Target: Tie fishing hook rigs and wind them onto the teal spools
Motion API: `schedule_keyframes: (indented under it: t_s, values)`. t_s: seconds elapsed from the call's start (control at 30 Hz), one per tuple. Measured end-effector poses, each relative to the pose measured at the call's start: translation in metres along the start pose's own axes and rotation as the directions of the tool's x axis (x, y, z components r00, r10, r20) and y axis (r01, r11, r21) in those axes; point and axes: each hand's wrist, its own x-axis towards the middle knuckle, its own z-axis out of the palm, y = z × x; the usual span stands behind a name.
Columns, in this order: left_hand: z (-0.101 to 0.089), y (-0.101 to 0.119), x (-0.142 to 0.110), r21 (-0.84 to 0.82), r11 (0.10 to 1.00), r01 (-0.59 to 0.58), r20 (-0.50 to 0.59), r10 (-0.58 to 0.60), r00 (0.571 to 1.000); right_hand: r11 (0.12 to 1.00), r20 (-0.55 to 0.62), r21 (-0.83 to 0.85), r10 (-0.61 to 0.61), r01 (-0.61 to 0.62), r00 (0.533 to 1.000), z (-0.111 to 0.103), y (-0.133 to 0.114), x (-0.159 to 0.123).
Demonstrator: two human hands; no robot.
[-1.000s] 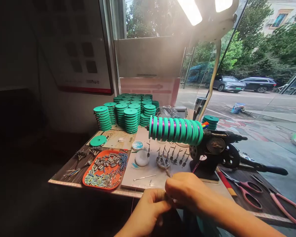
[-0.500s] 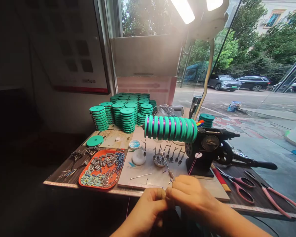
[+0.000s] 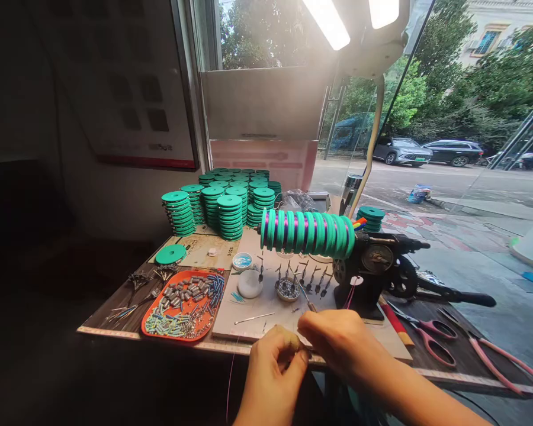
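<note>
My left hand point(image 3: 275, 370) is closed in a pinch at the table's front edge; what lies between its fingertips is too small to make out. My right hand point(image 3: 340, 340) is closed right beside it, its fingertips close to the left ones. A slim metal tool point(image 3: 311, 305) with a twisted-looking shaft sticks out past the right fingers, its grip hidden in the hand. A thin purple line point(image 3: 230, 378) hangs below the table edge, left of my left hand. Behind the hands, small wire rigs point(image 3: 308, 284) stand around a bowl of metal beads point(image 3: 288, 289).
Green spools point(image 3: 306, 232) of purple line sit on a hand-cranked winder point(image 3: 377, 260). An orange tray point(image 3: 147, 316) of sinkers and small sleeves lies left. Stacked green spools point(image 3: 230, 216) stand behind. Scissors point(image 3: 439, 349) and pliers point(image 3: 493, 358) lie right. A lamp point(image 3: 377, 47) hangs above.
My right hand has turned and risen slightly, so less of the metal tool shows. My left hand has shifted a little, its thumb now pointing up toward the right hand.
</note>
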Motion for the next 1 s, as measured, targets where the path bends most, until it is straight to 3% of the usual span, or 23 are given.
schedule_keyframes:
  t_s: [0.07, 0.17, 0.27, 0.43, 0.63, 0.8, 0.9, 1.0]
  values:
    - [0.004, -0.006, -0.003, 0.263, 0.937, -0.228, -0.108, 0.264, 0.958, 0.994, 0.087, 0.068, 0.084, -0.09, 0.993, -0.006, -0.002, 0.006]
    - [0.008, -0.016, -0.006, 0.546, 0.713, -0.44, -0.144, 0.598, 0.789, 0.96, 0.228, 0.141, 0.207, -0.243, 0.951, -0.018, -0.006, 0.02]
    - [0.007, -0.025, -0.005, 0.646, 0.572, -0.505, -0.101, 0.72, 0.686, 0.929, 0.35, 0.163, 0.261, -0.332, 0.9, -0.028, -0.009, 0.035]
    - [-0.006, -0.026, 0.0, 0.587, 0.521, -0.619, -0.015, 0.772, 0.636, 0.914, 0.389, 0.184, 0.27, -0.361, 0.881, -0.029, -0.007, 0.046]
    - [-0.017, -0.017, 0.001, 0.557, 0.512, -0.654, 0.133, 0.722, 0.679, 0.903, 0.388, 0.186, 0.294, -0.386, 0.874, -0.027, -0.008, 0.042]
    - [-0.014, -0.012, 0.001, 0.462, 0.615, -0.639, 0.087, 0.685, 0.723, 0.907, 0.341, 0.17, 0.313, -0.385, 0.887, -0.025, -0.009, 0.042]
    - [-0.007, -0.011, -0.001, 0.317, 0.795, -0.518, -0.072, 0.564, 0.822, 0.915, 0.307, 0.165, 0.307, -0.368, 0.901, -0.022, -0.009, 0.039]
    - [0.001, -0.016, -0.005, 0.031, 0.969, -0.246, -0.184, 0.248, 0.951, 0.93, 0.134, 0.251, 0.241, -0.268, 0.961, -0.023, -0.011, 0.02]
